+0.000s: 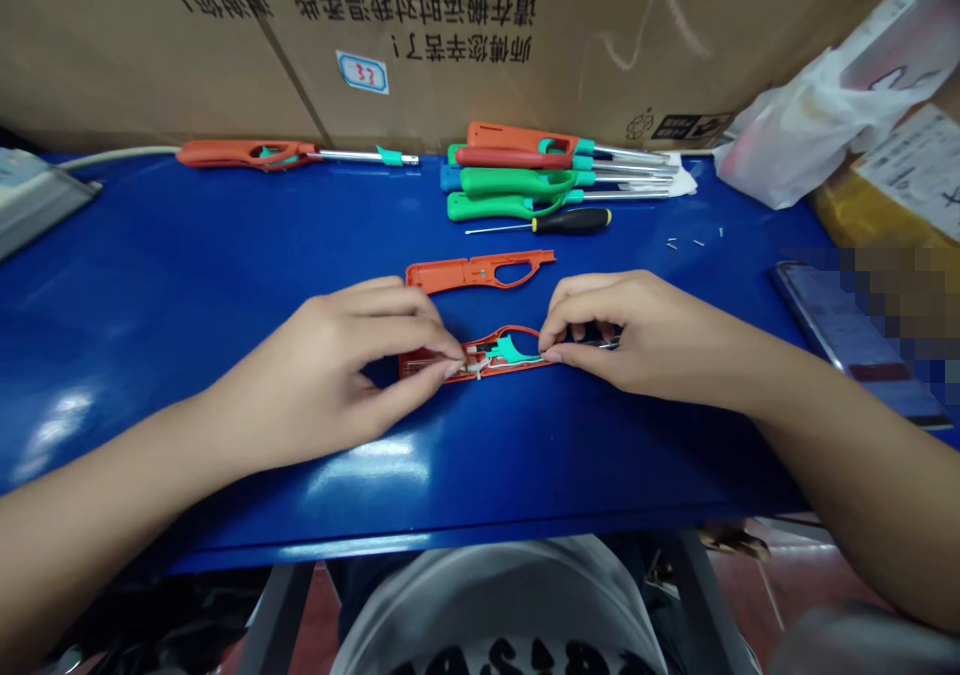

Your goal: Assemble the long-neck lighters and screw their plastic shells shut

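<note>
The lower half of an orange long-reach gas lighter (531, 363) lies opened on the blue table (247, 495), its inside facing up. A teal trigger (510, 348) and small white parts sit in it. My left hand (337, 360) is pinched over the handle end, thumb and forefinger together on a small inner part that I cannot make out. Thumb and forefinger of my right hand (619, 335) close on the lighter's front end, by a thin pale tube; a dark, shiny rod shows under the fingers. The loose orange shell half (442, 275) lies just behind.
Behind lie a black-and-yellow screwdriver (574, 221), several stacked lighters (510, 181) and one orange lighter (225, 153) at left. Small screws (698, 243) lie at right, near a phone (847, 325) and plastic bag (787, 145). A cardboard box (450, 85) walls off the back.
</note>
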Available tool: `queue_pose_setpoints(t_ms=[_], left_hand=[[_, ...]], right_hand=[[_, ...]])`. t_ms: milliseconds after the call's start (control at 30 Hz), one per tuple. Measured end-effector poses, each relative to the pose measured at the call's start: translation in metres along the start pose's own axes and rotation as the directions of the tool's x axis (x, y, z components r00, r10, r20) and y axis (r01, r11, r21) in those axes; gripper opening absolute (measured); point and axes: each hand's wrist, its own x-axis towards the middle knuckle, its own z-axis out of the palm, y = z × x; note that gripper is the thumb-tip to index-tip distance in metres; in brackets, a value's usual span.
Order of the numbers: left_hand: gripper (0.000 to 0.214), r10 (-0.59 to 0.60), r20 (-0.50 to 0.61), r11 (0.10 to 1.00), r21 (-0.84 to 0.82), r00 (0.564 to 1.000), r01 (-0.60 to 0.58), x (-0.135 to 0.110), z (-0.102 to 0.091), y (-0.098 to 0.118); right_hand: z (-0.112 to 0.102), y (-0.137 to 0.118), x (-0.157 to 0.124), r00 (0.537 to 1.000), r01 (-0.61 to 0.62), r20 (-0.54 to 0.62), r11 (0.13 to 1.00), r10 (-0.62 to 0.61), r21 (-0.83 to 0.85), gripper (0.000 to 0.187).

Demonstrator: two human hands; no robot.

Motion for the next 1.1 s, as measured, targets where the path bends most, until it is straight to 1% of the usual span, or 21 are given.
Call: queue_pose_setpoints(t_ms=[100, 233, 300, 367, 467, 533, 567, 633, 667, 733, 833, 933, 1100], left_hand=[[0.011, -0.11, 0.062, 0.991, -0.068, 0.992, 0.114, 0.001, -0.007, -0.004], [0.01, -0.196, 0.113, 0.969, -0.133, 0.974, 0.21, 0.0, -0.007, -0.01], [0.01, -0.212, 0.116, 0.961, -0.155, 0.97, 0.229, 0.0, -0.005, -0.012], [0.011, -0.21, 0.111, 0.958, -0.174, 0.971, 0.227, 0.0, -0.004, -0.013], [0.014, -0.204, 0.127, 0.957, -0.185, 0.971, 0.225, 0.0, -0.004, -0.014], [0.014, -0.173, 0.125, 0.967, -0.167, 0.977, 0.192, 0.0, -0.005, -0.015], [0.013, -0.137, 0.113, 0.978, -0.144, 0.984, 0.153, 0.0, -0.005, -0.016], [0.018, -0.032, 0.086, 0.997, -0.06, 0.996, 0.037, -0.001, -0.006, -0.016], [0.024, 0.027, 0.093, 1.0, 0.0, 0.995, -0.027, -0.001, -0.007, -0.016], [0.035, 0.12, 0.171, 0.981, 0.128, 0.978, -0.143, -0.001, -0.008, -0.015], [0.043, 0.174, 0.312, 0.923, 0.278, 0.934, -0.265, -0.001, -0.008, -0.013], [0.046, 0.175, 0.353, 0.888, 0.346, 0.919, -0.303, -0.001, -0.006, -0.012], [0.048, 0.171, 0.342, 0.905, 0.316, 0.924, -0.285, -0.001, -0.005, -0.015]], right_hand=[[0.0, 0.0, 0.0, 1.0, -0.004, 0.002, 1.0, 0.004, -0.012, 0.011], [0.0, -0.001, 0.0, 1.0, -0.018, -0.001, 1.0, 0.018, -0.019, 0.012], [0.0, -0.002, 0.0, 1.0, -0.025, -0.003, 1.0, 0.025, -0.006, 0.013], [0.001, -0.002, 0.001, 0.998, -0.056, 0.001, 0.998, 0.056, 0.027, 0.012], [0.002, -0.002, 0.003, 0.986, -0.169, 0.016, 0.981, 0.169, 0.094, 0.011], [0.003, -0.001, 0.003, 0.974, -0.225, 0.029, 0.966, 0.223, 0.124, 0.011], [0.003, -0.001, 0.004, 0.972, -0.234, 0.034, 0.963, 0.232, 0.133, 0.011], [0.003, 0.0, 0.004, 0.974, -0.228, 0.035, 0.963, 0.225, 0.145, 0.012], [0.002, 0.0, 0.004, 0.976, -0.217, 0.033, 0.965, 0.215, 0.148, 0.012], [0.002, 0.0, 0.003, 0.982, -0.19, 0.027, 0.97, 0.188, 0.15, 0.013], [0.001, -0.001, 0.003, 0.986, -0.164, 0.021, 0.975, 0.163, 0.15, 0.013], [0.0, -0.002, 0.002, 0.983, -0.185, 0.024, 0.97, 0.183, 0.157, 0.013], [0.0, -0.002, 0.002, 0.984, -0.179, 0.029, 0.973, 0.177, 0.144, 0.014]])
